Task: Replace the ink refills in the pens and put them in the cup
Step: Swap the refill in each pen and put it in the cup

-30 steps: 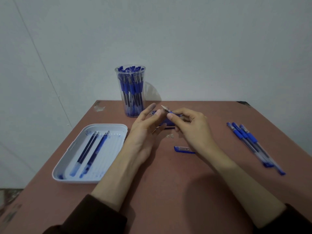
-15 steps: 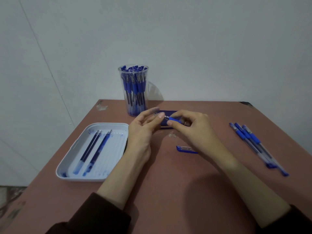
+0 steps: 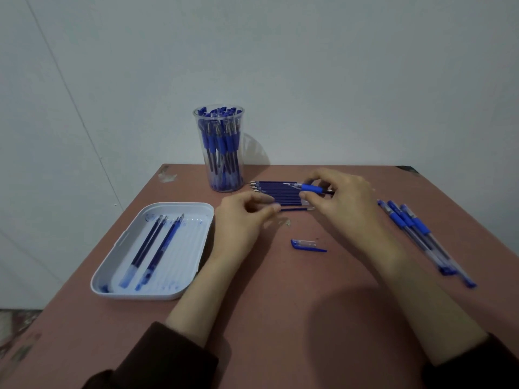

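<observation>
Right hand (image 3: 345, 200): held above the middle of the desk (image 3: 280, 310), toward the far edge, with the back of the hand up. Fingers and thumb are curled round a pen (image 3: 311, 188) at its blue grip. The pen is lifted off the surface and lies roughly level, with the tip pointing to the left and no cap on it.

Left hand (image 3: 241, 220): low over the desk, just left of centre, with the forearm running back to a dark sleeve (image 3: 157, 357) at the near edge. The fingers are loosely curled, thumb and forefinger brought close together. Their tips are at the left end of a single refill (image 3: 296, 209) lying on the desk. I cannot tell whether they pinch it or only touch it.

Refills (image 3: 276, 192): a flat row lying side by side under the raised pen, near the far edge. The single refill sits just beside it on the near side.

Cup (image 3: 200, 130): clear, upright near the far left corner, packed with blue pens (image 3: 222, 141).

Tray (image 3: 134, 296): white, at the left edge. It holds a few dark refills (image 3: 157, 248) lying lengthwise, with blue ink smears on the floor.

Cap (image 3: 306, 245): blue, lying alone on the desk between the two forearms.

Loose pens (image 3: 415, 234): several capped ones lying together at the right edge, well apart from both hands.
</observation>
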